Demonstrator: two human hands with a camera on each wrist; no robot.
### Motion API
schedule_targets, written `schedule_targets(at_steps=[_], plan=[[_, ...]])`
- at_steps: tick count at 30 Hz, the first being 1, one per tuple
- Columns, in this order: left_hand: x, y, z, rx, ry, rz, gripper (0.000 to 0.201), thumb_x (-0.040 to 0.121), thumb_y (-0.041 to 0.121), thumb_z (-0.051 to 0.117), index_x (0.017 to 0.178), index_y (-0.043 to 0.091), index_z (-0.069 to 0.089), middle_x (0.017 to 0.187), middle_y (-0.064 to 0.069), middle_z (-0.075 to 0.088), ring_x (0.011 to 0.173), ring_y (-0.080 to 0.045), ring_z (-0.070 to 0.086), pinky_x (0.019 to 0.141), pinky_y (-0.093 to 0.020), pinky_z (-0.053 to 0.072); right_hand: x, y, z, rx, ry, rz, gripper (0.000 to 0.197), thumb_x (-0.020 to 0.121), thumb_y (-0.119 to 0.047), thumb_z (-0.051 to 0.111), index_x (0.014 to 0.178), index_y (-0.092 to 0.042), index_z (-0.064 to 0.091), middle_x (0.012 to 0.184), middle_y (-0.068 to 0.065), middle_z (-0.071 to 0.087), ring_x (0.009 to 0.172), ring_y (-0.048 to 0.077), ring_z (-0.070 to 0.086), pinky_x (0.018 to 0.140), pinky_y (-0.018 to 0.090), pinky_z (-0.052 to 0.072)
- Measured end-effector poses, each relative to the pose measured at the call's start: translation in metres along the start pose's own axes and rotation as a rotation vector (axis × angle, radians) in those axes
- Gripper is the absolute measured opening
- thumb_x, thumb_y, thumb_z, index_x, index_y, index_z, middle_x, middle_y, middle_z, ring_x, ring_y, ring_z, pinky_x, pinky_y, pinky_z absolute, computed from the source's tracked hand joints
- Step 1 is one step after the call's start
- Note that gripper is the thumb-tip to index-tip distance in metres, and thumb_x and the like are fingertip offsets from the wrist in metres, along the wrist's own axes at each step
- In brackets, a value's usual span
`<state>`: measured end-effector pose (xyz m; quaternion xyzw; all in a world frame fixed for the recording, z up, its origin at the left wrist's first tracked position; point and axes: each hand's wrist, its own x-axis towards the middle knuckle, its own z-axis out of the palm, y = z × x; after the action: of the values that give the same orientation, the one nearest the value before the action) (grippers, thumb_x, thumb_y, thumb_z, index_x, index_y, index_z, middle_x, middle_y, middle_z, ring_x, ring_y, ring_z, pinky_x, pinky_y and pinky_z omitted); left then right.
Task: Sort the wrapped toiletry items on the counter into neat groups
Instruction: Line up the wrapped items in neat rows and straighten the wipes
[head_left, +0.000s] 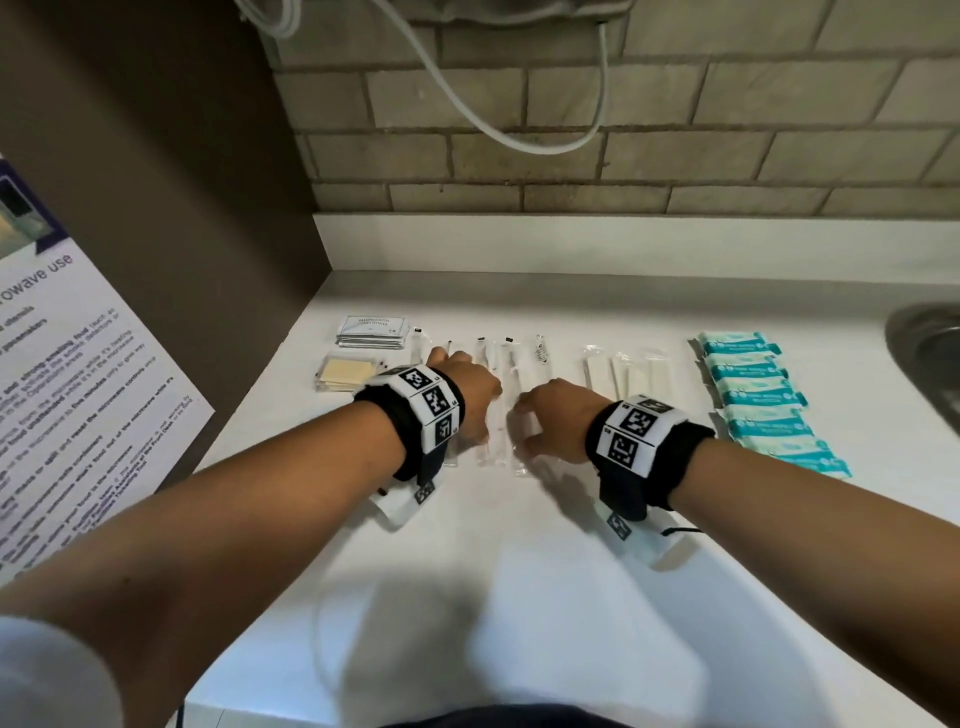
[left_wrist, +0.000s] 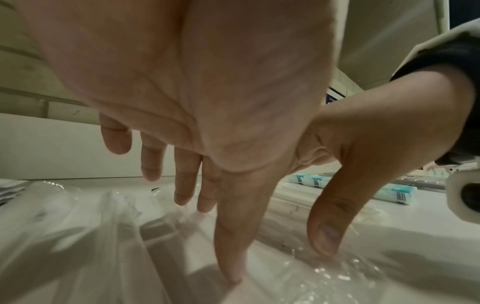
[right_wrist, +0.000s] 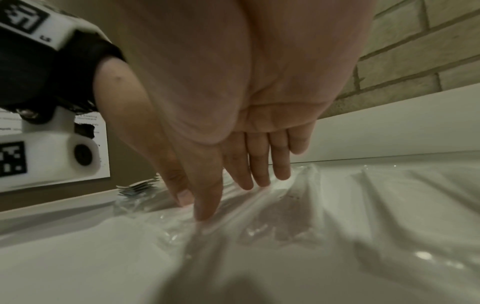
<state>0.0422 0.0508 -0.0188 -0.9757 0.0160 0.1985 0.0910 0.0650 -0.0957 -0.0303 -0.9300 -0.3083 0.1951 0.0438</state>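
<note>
Both hands rest with straight fingers on the clear-wrapped sticks — the left hand (head_left: 467, 395) on those nearer the sachet stack (head_left: 370, 330), the right hand (head_left: 553, 418) beside it on one wrapper (head_left: 519, 441). These wrappers lie on the counter (head_left: 519, 545), long axes running away from the person. The teal packets (head_left: 763, 395) sit well apart from that stack, beyond the right hand.

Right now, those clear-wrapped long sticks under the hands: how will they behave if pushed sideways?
The clear-wrapped sticks probably slide easily: glossy film on the smooth counter. Loose, crinkled wrap likely bunches under the fingertips. They look thin and light, so neighbours may shift together.
</note>
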Motion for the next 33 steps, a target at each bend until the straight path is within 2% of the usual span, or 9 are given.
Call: schedule_targets(at_steps=[2, 5, 11, 16, 18, 23, 27, 30, 33], plan=[[0.003, -0.001, 0.001, 0.003, 0.015, 0.008, 0.048, 0.071, 0.047, 0.067, 0.116, 0.031, 0.058, 0.118, -0.004, 0.059, 0.128, -0.032, 0.037, 0.099, -0.045, 0.031, -0.001, 0.0, 0.001, 0.017, -0.005, -0.001, 0.052, 0.084, -0.038, 0.068, 0.13, -0.016, 0.056, 0.127, 0.005, 0.061, 0.116, 0.025, 0.057, 0.097, 0.037, 0.048], [0.006, -0.002, 0.001, -0.01, 0.051, 0.027, 0.06, 0.077, 0.041, 0.067, 0.134, 0.032, 0.049, 0.135, -0.002, 0.052, 0.135, -0.028, 0.032, 0.107, -0.043, 0.024, -0.003, 0.001, -0.003, 0.08, 0.038, -0.005, 0.058, 0.088, -0.045, 0.062, 0.138, -0.018, 0.05, 0.135, 0.005, 0.056, 0.121, 0.023, 0.054, 0.099, 0.033, 0.043], [-0.003, 0.015, 0.002, -0.098, 0.183, 0.173, 0.055, 0.088, 0.051, 0.054, 0.139, 0.036, 0.043, 0.141, 0.002, 0.048, 0.131, -0.024, 0.033, 0.107, -0.043, 0.021, 0.002, 0.009, -0.022, 0.01, 0.185, 0.146, 0.036, 0.094, -0.036, 0.052, 0.122, -0.014, 0.06, 0.121, 0.008, 0.06, 0.112, 0.027, 0.057, 0.09, 0.035, 0.049], [-0.005, 0.02, 0.013, -0.135, 0.189, 0.197, 0.059, 0.079, 0.068, 0.051, 0.127, 0.034, 0.056, 0.122, 0.003, 0.059, 0.116, -0.024, 0.041, 0.101, -0.043, 0.03, 0.026, 0.013, -0.014, -0.004, 0.103, 0.3, 0.029, 0.092, -0.03, 0.055, 0.069, -0.013, 0.051, 0.09, 0.009, 0.066, 0.069, 0.024, 0.058, 0.049, 0.024, 0.037], [-0.003, 0.02, 0.013, -0.143, 0.215, 0.209, 0.058, 0.077, 0.069, 0.052, 0.122, 0.034, 0.058, 0.115, 0.004, 0.062, 0.114, -0.023, 0.043, 0.1, -0.042, 0.03, 0.03, 0.012, -0.013, 0.018, 0.122, 0.342, 0.033, 0.09, -0.028, 0.059, 0.064, -0.012, 0.045, 0.075, 0.008, 0.059, 0.059, 0.022, 0.053, 0.042, 0.023, 0.032], [0.002, 0.014, 0.017, -0.171, 0.196, 0.2, 0.059, 0.073, 0.069, 0.054, 0.122, 0.036, 0.056, 0.115, 0.003, 0.062, 0.122, -0.024, 0.04, 0.1, -0.043, 0.03, 0.032, 0.008, -0.019, 0.075, 0.102, 0.407, 0.025, 0.081, -0.03, 0.07, 0.082, -0.01, 0.055, 0.069, 0.003, 0.056, 0.068, 0.025, 0.06, 0.052, 0.024, 0.043], [0.003, 0.012, 0.018, -0.181, 0.201, 0.214, 0.066, 0.073, 0.073, 0.052, 0.124, 0.031, 0.055, 0.126, 0.001, 0.059, 0.132, -0.025, 0.034, 0.104, -0.043, 0.027, 0.025, 0.009, -0.026, 0.113, 0.1, 0.454, 0.03, 0.086, -0.016, 0.063, 0.11, -0.003, 0.049, 0.106, 0.007, 0.061, 0.095, 0.027, 0.066, 0.072, 0.033, 0.05], [0.005, 0.009, 0.021, -0.205, 0.185, 0.207, 0.063, 0.072, 0.075, 0.048, 0.119, 0.033, 0.056, 0.132, 0.002, 0.056, 0.138, -0.026, 0.029, 0.106, -0.045, 0.025, 0.02, 0.012, -0.03, 0.124, 0.031, 0.464, 0.012, 0.082, -0.008, 0.066, 0.074, -0.005, 0.057, 0.069, 0.002, 0.063, 0.06, 0.016, 0.058, 0.053, 0.024, 0.046], [0.001, 0.009, 0.02, -0.181, 0.16, 0.223, 0.067, 0.079, 0.07, 0.047, 0.131, 0.029, 0.051, 0.139, 0.004, 0.051, 0.143, -0.025, 0.023, 0.11, -0.045, 0.019, 0.013, 0.01, -0.027, 0.108, -0.007, 0.461, 0.032, 0.081, -0.008, 0.068, 0.054, -0.011, 0.051, 0.048, -0.003, 0.054, 0.049, 0.013, 0.052, 0.046, 0.023, 0.04]])
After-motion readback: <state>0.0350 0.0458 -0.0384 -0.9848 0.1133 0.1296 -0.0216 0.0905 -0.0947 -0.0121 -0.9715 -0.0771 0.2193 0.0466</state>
